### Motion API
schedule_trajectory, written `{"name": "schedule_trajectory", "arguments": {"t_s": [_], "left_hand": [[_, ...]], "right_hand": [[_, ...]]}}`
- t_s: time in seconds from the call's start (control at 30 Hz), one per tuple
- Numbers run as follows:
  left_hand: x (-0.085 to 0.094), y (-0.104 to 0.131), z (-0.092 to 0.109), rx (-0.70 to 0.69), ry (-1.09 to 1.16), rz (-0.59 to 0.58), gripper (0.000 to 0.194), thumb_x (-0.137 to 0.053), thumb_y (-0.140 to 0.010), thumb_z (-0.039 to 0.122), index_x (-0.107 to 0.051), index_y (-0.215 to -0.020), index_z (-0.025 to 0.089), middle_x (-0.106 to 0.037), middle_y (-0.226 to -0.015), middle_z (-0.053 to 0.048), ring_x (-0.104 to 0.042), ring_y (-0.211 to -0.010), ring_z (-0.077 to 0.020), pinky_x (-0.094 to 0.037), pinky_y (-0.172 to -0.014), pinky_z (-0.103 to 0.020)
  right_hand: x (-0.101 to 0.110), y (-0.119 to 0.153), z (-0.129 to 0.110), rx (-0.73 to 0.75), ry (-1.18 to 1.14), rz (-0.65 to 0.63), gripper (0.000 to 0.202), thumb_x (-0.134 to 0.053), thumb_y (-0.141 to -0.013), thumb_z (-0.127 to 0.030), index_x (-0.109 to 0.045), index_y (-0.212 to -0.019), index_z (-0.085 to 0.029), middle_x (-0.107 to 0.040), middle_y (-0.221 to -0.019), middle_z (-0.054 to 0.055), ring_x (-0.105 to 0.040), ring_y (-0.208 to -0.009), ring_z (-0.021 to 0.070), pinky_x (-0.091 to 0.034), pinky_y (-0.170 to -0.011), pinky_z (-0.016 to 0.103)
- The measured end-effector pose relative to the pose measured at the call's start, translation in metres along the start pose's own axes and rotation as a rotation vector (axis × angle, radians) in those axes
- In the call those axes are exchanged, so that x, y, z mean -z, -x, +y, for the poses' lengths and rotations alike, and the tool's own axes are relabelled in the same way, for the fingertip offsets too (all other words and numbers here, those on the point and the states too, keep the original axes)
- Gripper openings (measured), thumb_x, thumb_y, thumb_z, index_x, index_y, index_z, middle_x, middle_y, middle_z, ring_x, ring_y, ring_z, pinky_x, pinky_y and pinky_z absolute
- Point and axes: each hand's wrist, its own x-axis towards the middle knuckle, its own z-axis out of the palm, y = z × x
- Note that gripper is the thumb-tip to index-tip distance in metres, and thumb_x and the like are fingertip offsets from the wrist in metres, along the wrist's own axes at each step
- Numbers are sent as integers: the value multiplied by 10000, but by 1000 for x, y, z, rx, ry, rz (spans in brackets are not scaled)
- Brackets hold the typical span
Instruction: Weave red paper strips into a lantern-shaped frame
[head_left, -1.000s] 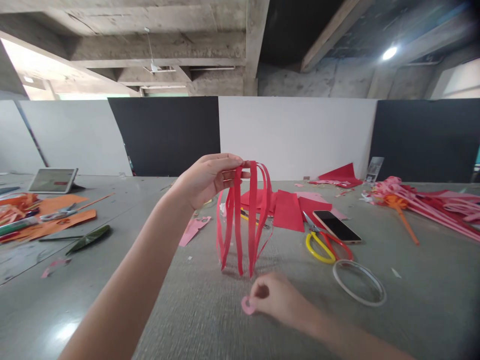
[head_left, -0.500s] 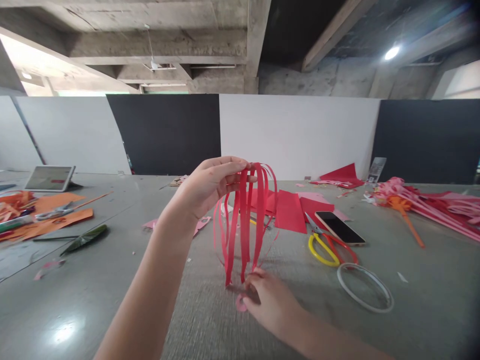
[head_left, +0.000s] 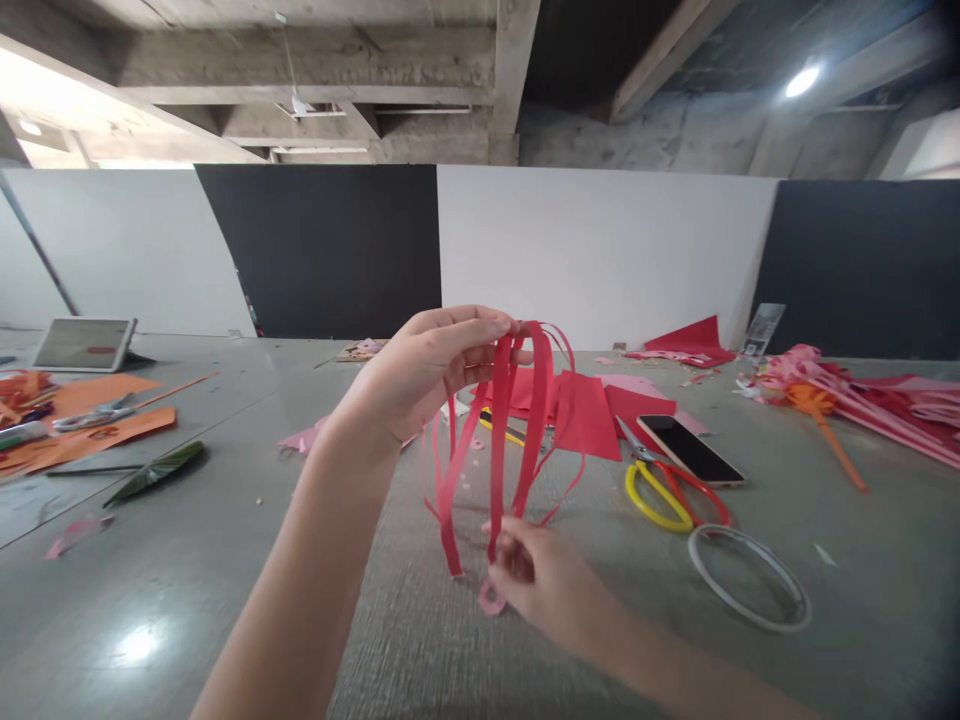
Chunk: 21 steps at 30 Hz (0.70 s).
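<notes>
My left hand is raised above the table, its fingers closed on the top of a bunch of red paper strips. The strips hang down from it in long loops and tails. Lower down, my right hand has its thumb and fingers pinched at the bottom end of one strip. A small pink paper ring lies on the table just beside the right fingertips. Behind the strips is a yellow-handled cutter, partly hidden.
To the right lie scissors with yellow and red handles, a phone, a roll of clear tape and red paper sheets. Pink paper strips are far right. Orange paper, a green leaf shape and a tablet sit left.
My left hand has shifted slightly right with the strips, which have swung and spread. My right hand has risen a little and closed on a strip's lower end.
</notes>
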Motion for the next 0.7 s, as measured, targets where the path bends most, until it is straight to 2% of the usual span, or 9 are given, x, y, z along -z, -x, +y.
{"name": "schedule_trajectory", "arguments": {"t_s": [0.1,0.23,0.43,0.5,0.6,0.7], "left_hand": [[-2,1,2,11,7,-17,94,-545,-743,194,-598,-726,119,-582,-683,-12,-530,-609,-72,-417,-620,-201],[-3,3,4,12,7,-21,97,-538,-747,184,-599,-706,120,-582,-687,-13,-529,-618,-74,-415,-618,-201],[-1,3,3,-12,0,-27,94,-549,-741,191,-610,-716,124,-594,-724,-20,-533,-658,-81,-409,-618,-198],[-1,4,3,-11,2,-30,90,-556,-737,195,-613,-721,127,-597,-738,-20,-530,-659,-80,-405,-616,-198],[-1,4,4,-8,7,-40,88,-557,-736,197,-612,-721,130,-604,-765,-23,-529,-660,-79,-403,-621,-205],[-1,5,5,-10,4,-47,91,-557,-735,199,-612,-714,130,-605,-757,-23,-527,-648,-79,-400,-628,-212]], "right_hand": [[-3,-8,2,-39,-72,-3,283,-538,-628,-97,-585,-895,-174,-583,-606,-13,-545,-523,107,-410,-510,194],[-5,-17,9,-55,-97,-1,219,-573,-594,-87,-614,-789,-179,-575,-585,-20,-527,-510,100,-386,-485,189],[1,-15,13,-45,-177,-72,99,-576,-635,-101,-627,-649,-185,-598,-577,-19,-555,-572,107,-393,-519,181],[1,-12,13,-48,-200,-90,78,-581,-650,-128,-628,-675,-186,-615,-602,-10,-568,-586,113,-406,-523,183],[-3,-9,12,-71,-315,-123,164,-589,-646,-123,-611,-794,-190,-619,-601,-16,-578,-551,105,-422,-506,176],[-7,-6,13,-104,-491,-169,80,-560,-668,-122,-594,-720,-172,-607,-552,-16,-577,-506,95,-425,-482,171]]}}
